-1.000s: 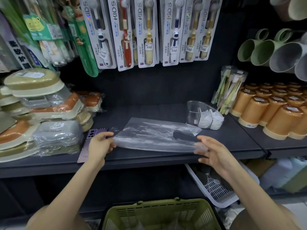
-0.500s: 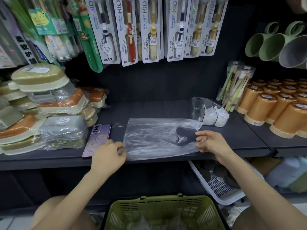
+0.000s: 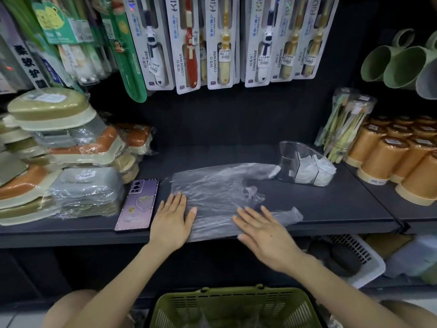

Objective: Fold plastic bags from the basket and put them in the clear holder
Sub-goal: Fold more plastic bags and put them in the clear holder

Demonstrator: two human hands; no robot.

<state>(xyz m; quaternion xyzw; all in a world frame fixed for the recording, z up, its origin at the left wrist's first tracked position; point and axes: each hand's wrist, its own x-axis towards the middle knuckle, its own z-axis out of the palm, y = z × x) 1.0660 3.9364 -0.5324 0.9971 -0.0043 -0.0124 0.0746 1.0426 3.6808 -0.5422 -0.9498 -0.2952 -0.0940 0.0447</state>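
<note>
Noted thin translucent plastic bag [image 3: 212, 192] spread flat on dark shelf [image 3: 331, 209], left of and nearer than clear plastic holder [image 3: 293, 162]. Found left hand [image 3: 171, 221] and right hand [image 3: 264, 230] both released, fingers straight, palms pressing the film at its near edge, grasping nothing. Judged near weightless, limp and slick, prone to creeping and trapping air; best pinned flat under a palm, then pinched at an edge or handle strip for folding. Read long axis as side to side toward the holder: handle loops pointing at it, far loop tip just beside its base, closed bottom away.
</note>
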